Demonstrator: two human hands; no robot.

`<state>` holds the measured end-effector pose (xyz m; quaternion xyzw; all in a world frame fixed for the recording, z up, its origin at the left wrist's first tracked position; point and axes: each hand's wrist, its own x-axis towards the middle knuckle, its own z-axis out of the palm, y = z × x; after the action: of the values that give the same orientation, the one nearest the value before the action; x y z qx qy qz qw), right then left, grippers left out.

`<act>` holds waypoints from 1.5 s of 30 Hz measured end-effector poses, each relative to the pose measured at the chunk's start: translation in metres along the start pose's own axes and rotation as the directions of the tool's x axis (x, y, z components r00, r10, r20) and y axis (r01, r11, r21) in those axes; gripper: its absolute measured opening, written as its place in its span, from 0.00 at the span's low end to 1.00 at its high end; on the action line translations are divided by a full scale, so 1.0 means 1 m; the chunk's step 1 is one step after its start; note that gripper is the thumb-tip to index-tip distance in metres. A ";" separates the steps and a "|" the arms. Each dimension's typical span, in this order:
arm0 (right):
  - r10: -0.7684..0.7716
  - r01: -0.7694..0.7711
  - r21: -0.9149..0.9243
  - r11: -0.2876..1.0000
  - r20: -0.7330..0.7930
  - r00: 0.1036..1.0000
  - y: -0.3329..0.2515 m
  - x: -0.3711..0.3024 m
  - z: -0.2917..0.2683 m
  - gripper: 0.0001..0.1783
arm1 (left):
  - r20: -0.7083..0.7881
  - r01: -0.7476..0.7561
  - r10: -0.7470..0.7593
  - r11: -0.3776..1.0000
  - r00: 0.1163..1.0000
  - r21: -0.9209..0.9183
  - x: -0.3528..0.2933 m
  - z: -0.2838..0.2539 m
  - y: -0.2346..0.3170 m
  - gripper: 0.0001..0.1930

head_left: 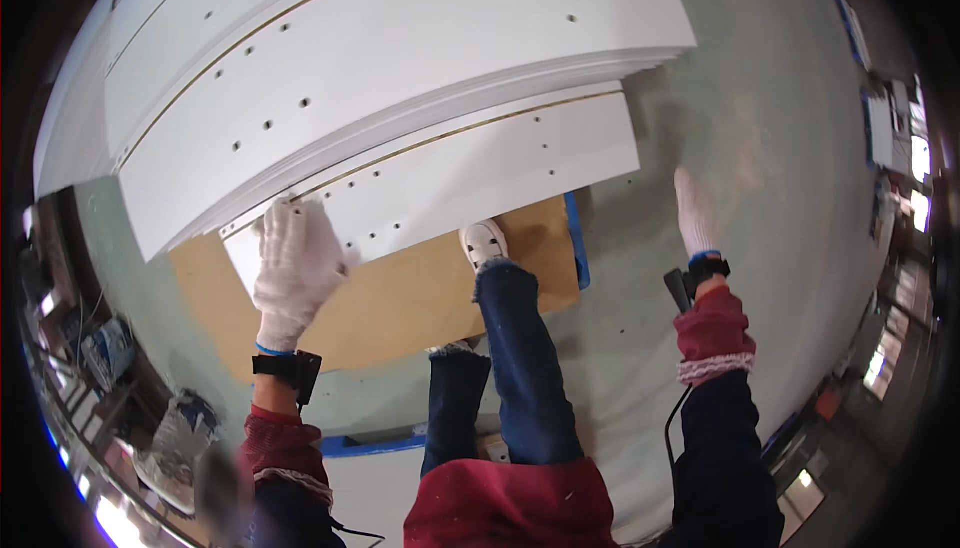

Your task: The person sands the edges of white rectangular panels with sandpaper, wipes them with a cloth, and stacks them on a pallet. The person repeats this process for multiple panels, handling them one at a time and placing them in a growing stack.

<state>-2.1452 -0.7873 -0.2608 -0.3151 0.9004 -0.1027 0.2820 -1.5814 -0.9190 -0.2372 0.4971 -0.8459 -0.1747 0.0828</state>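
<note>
My left hand point(293, 268), in a white knit glove, lies with its fingers stretched out over the left end of a long white panel point(450, 180). The panel has drilled holes and a thin brownish groove along its far edge. It lies at a slant just in front of a taller stack of similar white panels point(420, 48). My right hand point(694, 213), also gloved, is held out to the right of the panel, touching nothing. Its fingers point forward and are seen edge-on, with nothing visible in them.
Under the near panel lies a tan board point(400, 318), with a blue piece point(577, 243) at its right end. My shoe point(484, 244) is at the panel's near edge. Another blue-edged white piece point(375, 445) lies by my legs. Greenish floor point(770, 198) stretches right; clutter point(110, 348) stands far left.
</note>
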 end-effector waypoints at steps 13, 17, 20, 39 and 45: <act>-0.261 -0.030 0.639 0.769 0.356 0.897 -0.102 0.022 0.051 0.50 | 0.374 0.656 -0.770 0.078 0.518 -0.750 -0.043 0.008 -0.106 0.26; -0.154 -0.311 0.803 0.508 0.440 0.885 -0.087 0.040 0.048 0.52 | 0.455 0.603 -0.779 -0.126 0.432 -0.788 -0.026 0.001 -0.088 0.20; -0.350 0.172 0.577 0.799 0.213 0.912 -0.079 0.029 0.053 0.48 | 0.397 0.564 -0.779 -0.069 0.486 -0.823 -0.029 0.008 -0.090 0.21; 0.193 -0.365 0.068 0.928 0.752 0.631 -0.069 -0.188 0.130 0.45 | 0.707 0.692 -0.562 -0.298 0.430 -0.658 -0.346 0.104 0.083 0.26; 0.132 0.032 -0.212 0.977 0.714 0.688 -0.145 -0.202 0.150 0.34 | 0.859 0.097 -0.469 -0.864 0.203 -0.494 -0.426 0.096 0.130 0.11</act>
<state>-1.8555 -0.7755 -0.2414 -0.3328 0.7299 0.1322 0.5822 -1.5077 -0.4699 -0.2626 0.5976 0.2540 -0.6555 0.3856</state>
